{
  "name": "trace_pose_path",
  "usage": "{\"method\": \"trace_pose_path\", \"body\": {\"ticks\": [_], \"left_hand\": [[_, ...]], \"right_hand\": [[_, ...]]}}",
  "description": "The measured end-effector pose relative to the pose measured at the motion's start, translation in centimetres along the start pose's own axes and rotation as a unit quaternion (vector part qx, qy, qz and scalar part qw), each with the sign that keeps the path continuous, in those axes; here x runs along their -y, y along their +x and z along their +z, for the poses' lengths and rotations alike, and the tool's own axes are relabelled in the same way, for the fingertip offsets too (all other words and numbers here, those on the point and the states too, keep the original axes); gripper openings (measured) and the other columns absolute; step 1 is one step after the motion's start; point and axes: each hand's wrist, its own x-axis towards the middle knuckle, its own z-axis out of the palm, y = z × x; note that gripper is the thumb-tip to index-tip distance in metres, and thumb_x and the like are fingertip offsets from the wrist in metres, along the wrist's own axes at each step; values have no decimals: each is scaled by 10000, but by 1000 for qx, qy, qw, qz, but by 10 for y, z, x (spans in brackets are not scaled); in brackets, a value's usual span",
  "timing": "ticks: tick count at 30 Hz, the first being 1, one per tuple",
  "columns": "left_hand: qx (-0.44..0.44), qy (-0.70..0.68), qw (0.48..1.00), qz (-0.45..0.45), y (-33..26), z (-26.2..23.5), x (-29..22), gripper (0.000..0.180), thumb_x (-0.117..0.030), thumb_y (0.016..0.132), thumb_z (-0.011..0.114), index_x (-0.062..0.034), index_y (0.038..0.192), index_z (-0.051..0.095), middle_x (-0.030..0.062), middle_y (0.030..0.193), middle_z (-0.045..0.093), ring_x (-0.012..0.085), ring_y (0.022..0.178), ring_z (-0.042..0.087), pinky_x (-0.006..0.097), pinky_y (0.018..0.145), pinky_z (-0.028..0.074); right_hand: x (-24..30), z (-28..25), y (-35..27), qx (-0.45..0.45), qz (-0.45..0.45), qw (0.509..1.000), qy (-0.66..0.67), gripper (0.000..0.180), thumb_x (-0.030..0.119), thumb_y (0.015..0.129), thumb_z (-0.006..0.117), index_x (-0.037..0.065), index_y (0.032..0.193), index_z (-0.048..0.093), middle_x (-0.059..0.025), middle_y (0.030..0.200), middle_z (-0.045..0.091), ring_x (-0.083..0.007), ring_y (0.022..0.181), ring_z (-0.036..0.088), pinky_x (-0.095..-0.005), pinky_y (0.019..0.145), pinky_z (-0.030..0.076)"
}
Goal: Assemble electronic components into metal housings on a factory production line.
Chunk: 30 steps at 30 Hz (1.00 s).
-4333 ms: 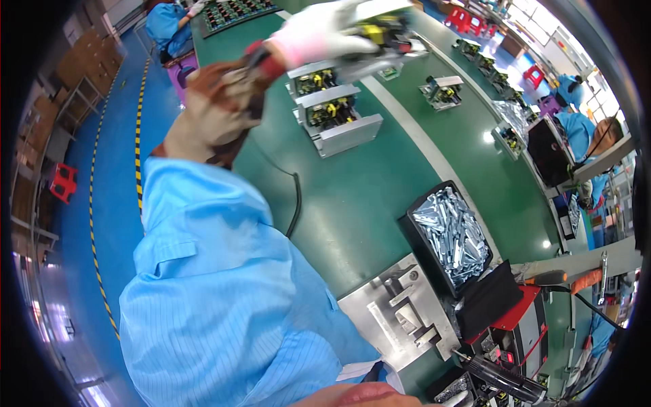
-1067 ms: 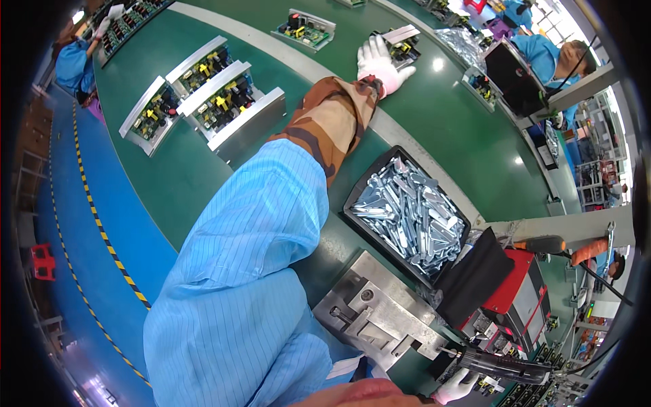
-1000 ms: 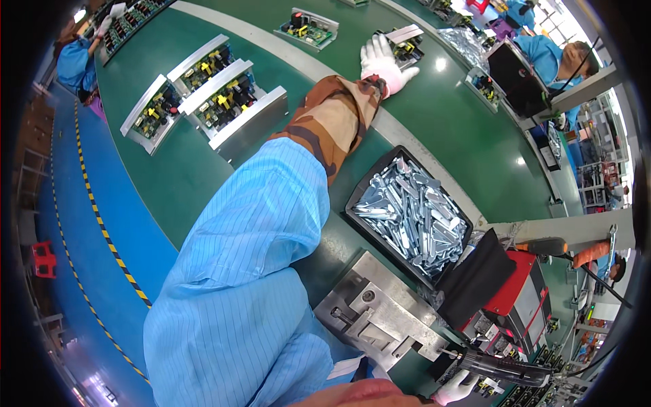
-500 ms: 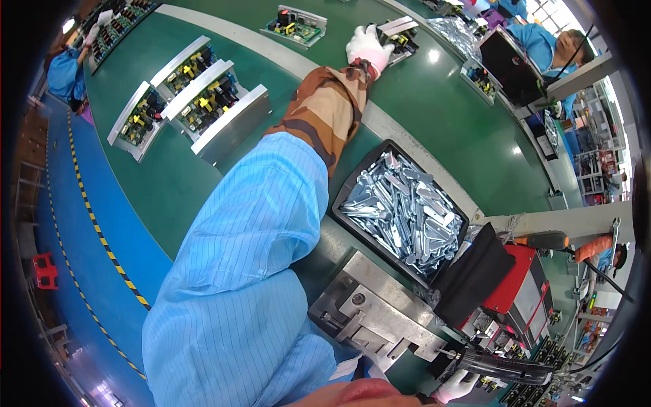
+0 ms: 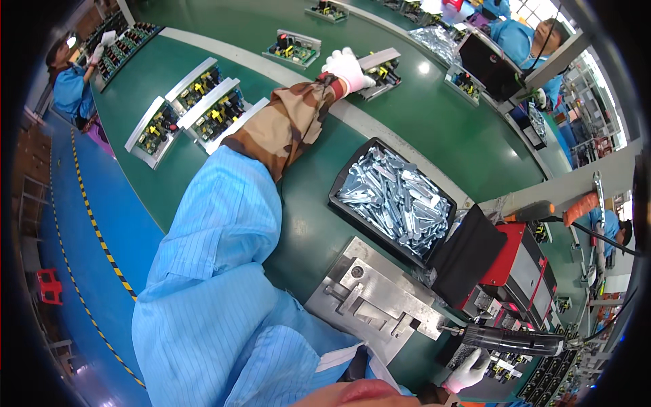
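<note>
The white-gloved left hand (image 5: 344,70) is at upper centre, thumb and fingers spread, beside the left end of a silver metal-framed circuit unit with yellow parts (image 5: 381,76); whether it grips or merely touches that unit, I cannot tell. The step in hand seems to be positioning or handling this unit. The next move probably calls for contact on the metal frame, clear of the exposed components. Another framed green board (image 5: 291,49) lies just left of it. The camouflage-patterned sleeve (image 5: 278,129) partly covers the cluster of silver-framed boards (image 5: 213,112) at upper left. Mid-frame on the green bench (image 5: 298,230), a black bin (image 5: 359,222) of shiny metal pieces (image 5: 397,197) and a steel fixture (image 5: 390,285) would obstruct a straight pull toward the body. At lower right, the white-gloved right hand (image 5: 468,373) is below a black cylindrical tool (image 5: 515,339); its grip is unclear.
</note>
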Motion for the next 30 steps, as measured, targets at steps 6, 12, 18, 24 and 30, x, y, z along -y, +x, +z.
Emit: {"method": "trace_pose_path", "body": {"ticks": [6,12,18,24,30], "left_hand": [[-20,108,980,169,-3,-17,-49,756,-514,567,717,-60,1124,484,139,1070,530,291,1057,487,387,899,391],[105,156,978,88,21,2,-61,713,-420,585,745,-64,1135,464,113,1069,562,232,953,597,364,786,491],[70,153,977,135,22,12,-75,584,-313,644,703,-65,1119,473,117,1068,558,247,980,582,363,792,481],[-33,117,983,140,12,8,-48,480,-322,666,688,-64,1020,490,140,955,568,291,871,602,393,735,476],[-94,13,982,165,-6,-7,-51,639,-482,605,700,-49,1021,483,160,930,562,305,835,596,412,751,457]], "right_hand": [[5,0,-4,-24,-5,999,25,264,153,889,533,-82,1007,546,-121,901,611,-168,796,559,-285,760,443],[15,1,-5,-15,24,1000,11,273,133,870,545,-102,1009,533,-140,877,610,-185,783,564,-302,755,444],[3,0,-7,-44,6,999,11,292,135,873,545,-104,1039,522,-149,916,610,-190,814,564,-303,773,441],[11,5,1,4,37,998,45,294,141,881,539,-106,1039,523,-148,916,607,-191,844,562,-302,800,435],[78,-2,-6,-47,8,999,-27,254,200,817,617,-28,928,621,-159,833,642,-250,727,609,-324,680,485]]}}
